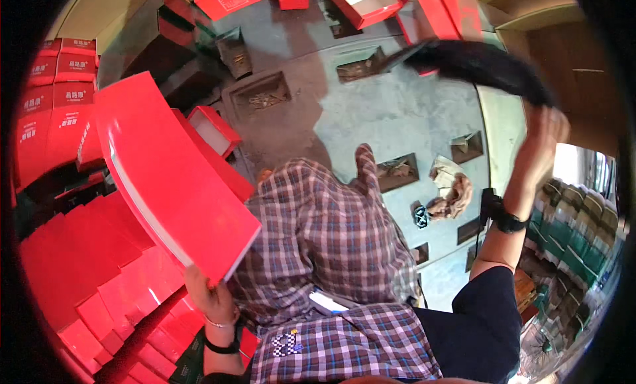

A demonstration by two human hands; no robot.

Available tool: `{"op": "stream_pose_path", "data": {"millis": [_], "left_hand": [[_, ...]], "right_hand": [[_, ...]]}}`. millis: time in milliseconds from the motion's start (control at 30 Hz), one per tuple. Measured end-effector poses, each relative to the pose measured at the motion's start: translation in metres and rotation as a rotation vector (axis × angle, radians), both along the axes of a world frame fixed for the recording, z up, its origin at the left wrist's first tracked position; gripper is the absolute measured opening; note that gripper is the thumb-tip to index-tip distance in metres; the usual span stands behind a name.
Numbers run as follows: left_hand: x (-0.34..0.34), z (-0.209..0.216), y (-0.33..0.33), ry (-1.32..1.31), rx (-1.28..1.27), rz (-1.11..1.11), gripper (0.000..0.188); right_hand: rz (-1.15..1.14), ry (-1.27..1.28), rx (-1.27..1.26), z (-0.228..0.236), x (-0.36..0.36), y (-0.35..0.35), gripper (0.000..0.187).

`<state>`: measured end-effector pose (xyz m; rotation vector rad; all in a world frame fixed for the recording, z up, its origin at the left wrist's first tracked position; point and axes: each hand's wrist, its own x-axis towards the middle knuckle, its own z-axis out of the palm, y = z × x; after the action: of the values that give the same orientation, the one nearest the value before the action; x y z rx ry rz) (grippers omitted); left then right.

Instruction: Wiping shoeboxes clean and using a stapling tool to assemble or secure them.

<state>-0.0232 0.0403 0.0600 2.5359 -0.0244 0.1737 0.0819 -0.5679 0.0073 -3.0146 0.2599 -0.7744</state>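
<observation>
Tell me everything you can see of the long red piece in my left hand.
The long red piece is a broad, smooth, slightly glossy rectangle that looks like cardboard, with a pale strip along its left edge and a pale edge at its near end. It is held aslant, its far end toward the upper left, above stacked red boxes. The left hand grips its near end; whether it also touches the checked clothing is unclear. Its underside is hidden.
</observation>
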Motion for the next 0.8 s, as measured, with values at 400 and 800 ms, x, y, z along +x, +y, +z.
{"op": "stream_pose_path", "data": {"millis": [400, 800], "left_hand": [[-0.015, 0.053, -0.008, -0.253, 0.081, -0.428, 0.015], [-0.1, 0.048, -0.047, -0.295, 0.344, -0.719, 0.028]], "right_hand": [[-0.475, 0.311, 0.315, 0.049, -0.241, -0.049, 0.023], [-0.042, 0.774, -0.133, 0.074, -0.211, -0.051, 0.021]]}}
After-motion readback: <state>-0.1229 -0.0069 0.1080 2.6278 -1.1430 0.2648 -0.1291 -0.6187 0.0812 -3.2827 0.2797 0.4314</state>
